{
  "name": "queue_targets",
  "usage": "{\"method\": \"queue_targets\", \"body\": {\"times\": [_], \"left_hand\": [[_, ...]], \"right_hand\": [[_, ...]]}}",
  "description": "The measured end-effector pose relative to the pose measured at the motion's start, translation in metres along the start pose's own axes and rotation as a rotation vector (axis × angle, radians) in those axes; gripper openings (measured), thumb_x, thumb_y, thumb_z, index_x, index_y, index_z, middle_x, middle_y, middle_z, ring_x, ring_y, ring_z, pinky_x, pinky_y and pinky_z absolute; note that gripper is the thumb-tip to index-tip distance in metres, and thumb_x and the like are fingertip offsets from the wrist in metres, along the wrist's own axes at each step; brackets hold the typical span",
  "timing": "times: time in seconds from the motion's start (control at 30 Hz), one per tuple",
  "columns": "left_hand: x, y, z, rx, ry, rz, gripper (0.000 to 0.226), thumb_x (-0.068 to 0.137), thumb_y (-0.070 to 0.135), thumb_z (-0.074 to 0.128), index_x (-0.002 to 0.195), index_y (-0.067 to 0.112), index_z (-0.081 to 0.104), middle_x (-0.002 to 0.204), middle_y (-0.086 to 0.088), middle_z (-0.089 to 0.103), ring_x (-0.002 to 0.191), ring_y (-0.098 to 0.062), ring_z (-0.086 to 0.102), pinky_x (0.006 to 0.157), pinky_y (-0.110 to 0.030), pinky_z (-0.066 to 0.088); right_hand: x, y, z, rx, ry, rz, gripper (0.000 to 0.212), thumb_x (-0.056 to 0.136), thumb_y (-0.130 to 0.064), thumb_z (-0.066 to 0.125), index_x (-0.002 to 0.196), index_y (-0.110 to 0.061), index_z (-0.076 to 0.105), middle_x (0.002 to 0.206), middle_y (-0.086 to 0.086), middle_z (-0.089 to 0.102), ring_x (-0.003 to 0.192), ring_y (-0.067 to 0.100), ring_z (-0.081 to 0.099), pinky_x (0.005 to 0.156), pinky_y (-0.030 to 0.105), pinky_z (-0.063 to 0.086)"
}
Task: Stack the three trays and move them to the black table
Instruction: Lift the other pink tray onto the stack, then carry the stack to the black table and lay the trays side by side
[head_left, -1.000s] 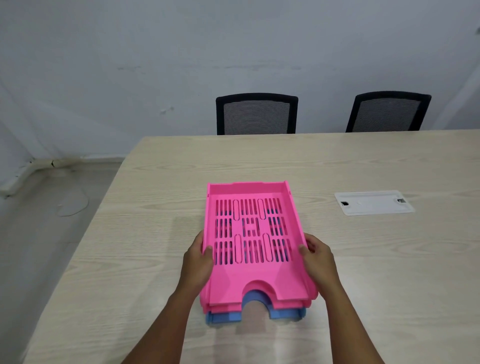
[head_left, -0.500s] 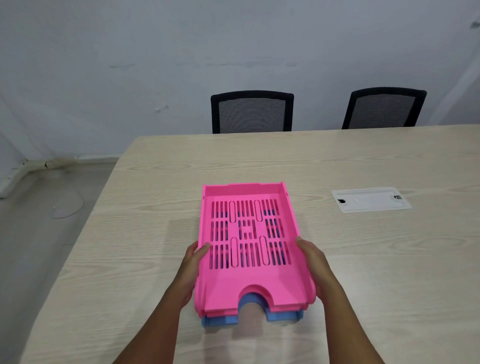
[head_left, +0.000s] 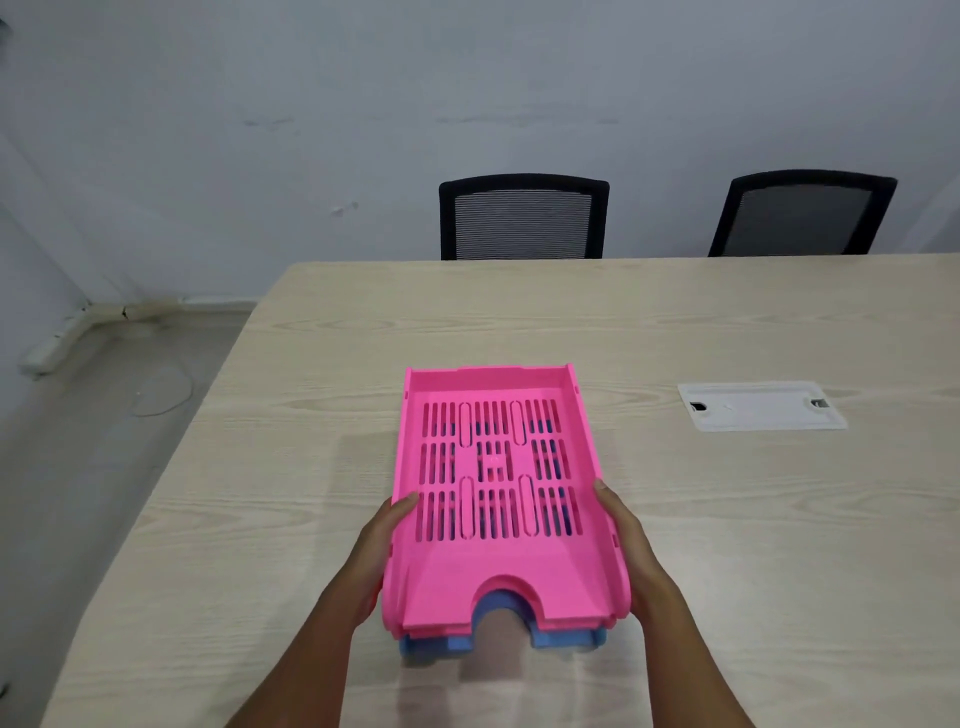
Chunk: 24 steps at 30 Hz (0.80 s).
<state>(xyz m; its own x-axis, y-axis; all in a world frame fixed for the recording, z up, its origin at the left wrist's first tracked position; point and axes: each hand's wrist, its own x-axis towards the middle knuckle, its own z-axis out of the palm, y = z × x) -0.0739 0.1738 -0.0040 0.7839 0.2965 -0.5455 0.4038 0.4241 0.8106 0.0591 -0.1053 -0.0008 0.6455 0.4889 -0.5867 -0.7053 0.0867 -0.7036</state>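
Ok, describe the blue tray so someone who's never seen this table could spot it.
On the light wooden table, find the tray stack held between the left hand and right hand. The blue tray is the bottom one, peeking out under two pink trays.

Single head-worn view, angled down, close over table (head_left: 675, 322)

**Colours and patterns on the table**

The top tray (head_left: 496, 525) is bright pink, with rows of narrow slots; under it a second pink edge, then a blue tray (head_left: 566, 636); the table (head_left: 727, 519) is pale beige with wood grain; right of the pink tray a white plate (head_left: 761, 405); behind it two black chairs (head_left: 523, 218) with grey striped mesh.
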Motion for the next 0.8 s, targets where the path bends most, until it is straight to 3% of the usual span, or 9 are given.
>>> {"method": "queue_targets", "body": {"times": [0.13,0.27,0.4,0.5,0.73,0.8], "left_hand": [[-0.009,-0.011,-0.004,-0.036,0.047,-0.007,0.057,0.080,0.050,0.068,0.125,0.016,0.064,0.114,-0.017,0.075,0.103,-0.039,0.070,0.104,-0.061,0.045],[-0.026,-0.017,-0.015,-0.137,0.103,-0.029,0.056,0.078,0.044,0.070,0.123,0.010,0.067,0.113,-0.021,0.073,0.095,-0.039,0.070,0.098,-0.058,0.050],[-0.048,-0.024,-0.040,-0.250,0.178,-0.012,0.056,0.078,0.041,0.072,0.123,0.008,0.066,0.116,-0.025,0.071,0.095,-0.040,0.069,0.094,-0.056,0.052],[-0.066,-0.030,-0.065,-0.318,0.238,0.026,0.061,0.073,0.040,0.076,0.122,0.006,0.067,0.116,-0.028,0.070,0.094,-0.040,0.069,0.093,-0.055,0.052],[-0.126,-0.047,-0.148,-0.427,0.365,0.109,0.065,0.071,0.045,0.076,0.122,0.006,0.067,0.110,-0.026,0.071,0.090,-0.040,0.068,0.080,-0.048,0.056],[-0.147,-0.051,-0.178,-0.466,0.403,0.129,0.064,0.071,0.044,0.075,0.121,0.005,0.067,0.111,-0.026,0.071,0.090,-0.039,0.068,0.081,-0.047,0.055]], "right_hand": [[0.000,0.002,-0.001,0.005,-0.049,0.020,0.064,0.085,-0.058,0.059,0.125,-0.009,0.066,0.110,0.019,0.073,0.088,0.035,0.071,0.081,0.044,0.057],[0.003,0.010,0.010,0.004,-0.113,0.046,0.066,0.084,-0.058,0.062,0.125,-0.007,0.067,0.115,0.022,0.070,0.093,0.038,0.069,0.087,0.048,0.055],[0.007,0.015,0.037,-0.055,-0.175,0.072,0.052,0.091,-0.053,0.055,0.116,-0.010,0.073,0.111,0.021,0.073,0.091,0.038,0.070,0.093,0.052,0.053],[0.015,0.020,0.065,-0.119,-0.221,0.068,0.058,0.090,-0.054,0.058,0.125,-0.010,0.067,0.120,0.023,0.069,0.099,0.040,0.067,0.104,0.058,0.046],[0.018,0.054,0.165,-0.219,-0.404,0.127,0.051,0.096,-0.045,0.048,0.120,-0.003,0.067,0.101,0.017,0.075,0.082,0.031,0.072,0.073,0.040,0.060],[0.016,0.071,0.200,-0.266,-0.431,0.142,0.051,0.098,-0.045,0.046,0.117,-0.003,0.068,0.100,0.016,0.076,0.081,0.030,0.073,0.072,0.039,0.060]]}}
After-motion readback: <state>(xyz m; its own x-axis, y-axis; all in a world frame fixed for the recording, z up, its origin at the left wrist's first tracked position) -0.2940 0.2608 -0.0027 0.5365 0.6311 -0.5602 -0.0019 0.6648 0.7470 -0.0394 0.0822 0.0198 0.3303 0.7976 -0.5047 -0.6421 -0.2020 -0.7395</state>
